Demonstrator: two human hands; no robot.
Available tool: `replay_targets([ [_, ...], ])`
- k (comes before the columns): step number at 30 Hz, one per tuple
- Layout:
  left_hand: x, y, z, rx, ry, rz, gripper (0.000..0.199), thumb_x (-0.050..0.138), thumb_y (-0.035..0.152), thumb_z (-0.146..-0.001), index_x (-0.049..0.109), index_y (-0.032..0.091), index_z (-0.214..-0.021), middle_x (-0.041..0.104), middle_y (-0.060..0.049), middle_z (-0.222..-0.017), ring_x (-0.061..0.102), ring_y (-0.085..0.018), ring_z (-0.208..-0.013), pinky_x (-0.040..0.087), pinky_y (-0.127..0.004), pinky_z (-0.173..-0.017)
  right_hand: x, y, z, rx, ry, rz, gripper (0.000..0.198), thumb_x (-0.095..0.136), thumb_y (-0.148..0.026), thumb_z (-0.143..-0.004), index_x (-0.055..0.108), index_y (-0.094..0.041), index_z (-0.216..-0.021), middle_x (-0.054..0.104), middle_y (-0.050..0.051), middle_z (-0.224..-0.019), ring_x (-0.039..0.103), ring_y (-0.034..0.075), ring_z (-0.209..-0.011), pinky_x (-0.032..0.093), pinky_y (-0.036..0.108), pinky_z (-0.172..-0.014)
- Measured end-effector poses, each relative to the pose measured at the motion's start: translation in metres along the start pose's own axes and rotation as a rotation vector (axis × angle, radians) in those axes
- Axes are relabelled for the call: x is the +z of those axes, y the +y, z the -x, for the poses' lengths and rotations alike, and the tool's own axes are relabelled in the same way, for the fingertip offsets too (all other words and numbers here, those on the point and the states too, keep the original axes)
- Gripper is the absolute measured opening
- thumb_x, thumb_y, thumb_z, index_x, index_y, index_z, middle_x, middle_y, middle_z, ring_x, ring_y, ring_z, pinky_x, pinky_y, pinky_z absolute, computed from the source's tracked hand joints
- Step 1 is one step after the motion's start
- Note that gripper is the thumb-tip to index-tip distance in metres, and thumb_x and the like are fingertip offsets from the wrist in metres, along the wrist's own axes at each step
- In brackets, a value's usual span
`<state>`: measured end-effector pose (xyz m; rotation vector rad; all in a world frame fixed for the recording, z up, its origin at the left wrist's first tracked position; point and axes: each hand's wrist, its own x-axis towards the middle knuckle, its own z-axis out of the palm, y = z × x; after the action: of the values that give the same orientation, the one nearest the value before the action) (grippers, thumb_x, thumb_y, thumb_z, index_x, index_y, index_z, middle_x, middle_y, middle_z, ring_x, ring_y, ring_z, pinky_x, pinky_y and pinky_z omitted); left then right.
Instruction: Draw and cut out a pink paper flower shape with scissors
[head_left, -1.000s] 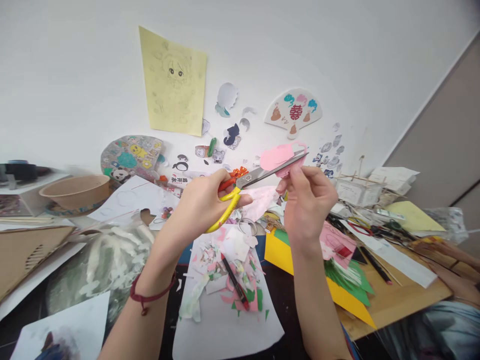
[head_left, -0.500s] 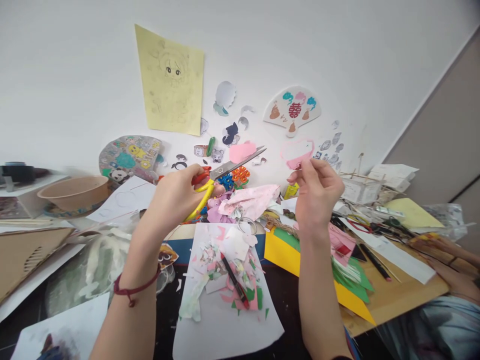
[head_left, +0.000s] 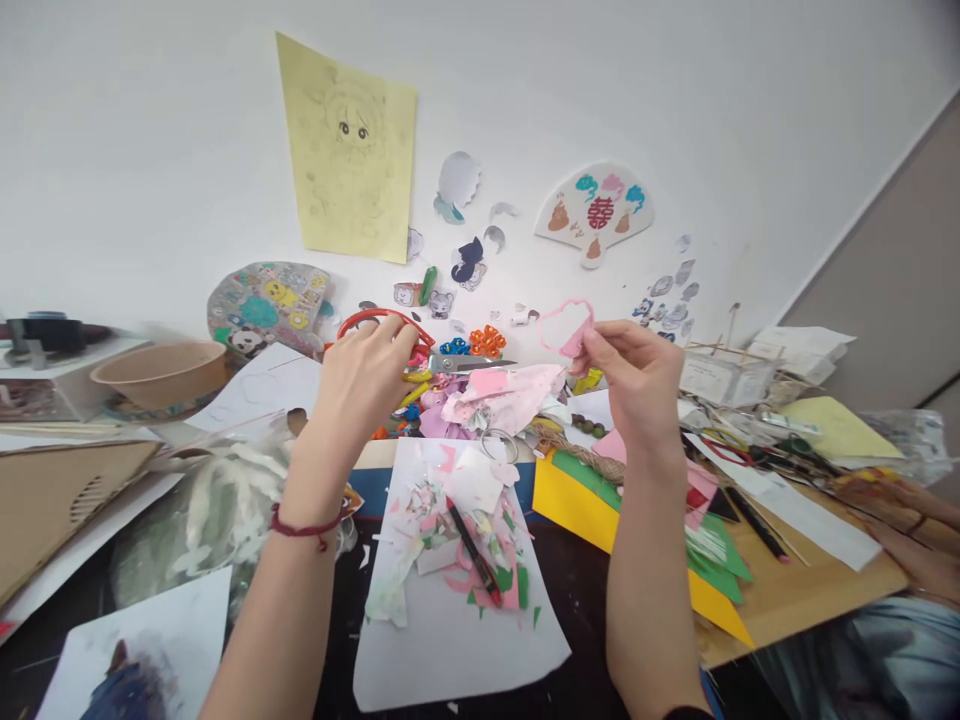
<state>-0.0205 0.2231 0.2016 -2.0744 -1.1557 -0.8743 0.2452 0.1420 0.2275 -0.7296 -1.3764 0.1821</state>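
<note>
My left hand [head_left: 367, 365] is wrapped round the scissors [head_left: 472, 364], which have red and yellow handles. Their blades look closed and point right, just above the heap of craft pieces. In my right hand [head_left: 634, 370] a thin pink paper cutout [head_left: 545, 335] is pinched between thumb and fingers; it has a wavy outline and a hollow middle. A small pink paper piece [head_left: 489, 382] rests on a pale pink speckled sheet [head_left: 525, 398] under the blades. Below, a white sheet [head_left: 457, 670] carries many paper scraps and a dark pen [head_left: 472, 550] with a red end.
Yellow card [head_left: 577, 505] and green paper lie right of the white sheet. A brown bowl [head_left: 161, 375] and cardboard [head_left: 67, 490] stand at left. Another person's hand [head_left: 900, 520] is at the far right. Drawings and a paper fan [head_left: 596, 215] hang on the wall.
The scissors have dropped lower and their blades have closed. The small pink piece beside the blades has come down onto the speckled sheet. My right hand has turned the cutout slightly.
</note>
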Motion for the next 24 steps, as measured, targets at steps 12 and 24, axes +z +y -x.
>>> replay_targets([
  [12,0.003,-0.007,0.0,0.071,0.064,-0.036,0.018,0.063,0.027,-0.085,0.057,0.017,-0.099,0.066,-0.012,-0.102,0.056,-0.032,-0.097,0.044,-0.041,-0.075,0.008,0.002,0.0,-0.008,0.006,0.013,0.009,0.078,-0.028,-0.077,0.076,-0.02,-0.08,0.069,-0.001,-0.062,0.061,0.011,-0.05,0.05,0.025,-0.049],
  [24,0.003,-0.006,0.004,0.036,0.062,-0.019,0.032,0.057,0.023,-0.089,0.051,0.017,-0.12,0.057,-0.016,-0.127,0.05,-0.037,-0.118,0.04,-0.051,-0.093,0.012,0.004,0.001,-0.018,0.009,0.004,0.004,0.077,-0.023,-0.078,0.076,-0.02,-0.079,0.069,-0.002,-0.062,0.062,0.01,-0.05,0.05,0.024,-0.05],
])
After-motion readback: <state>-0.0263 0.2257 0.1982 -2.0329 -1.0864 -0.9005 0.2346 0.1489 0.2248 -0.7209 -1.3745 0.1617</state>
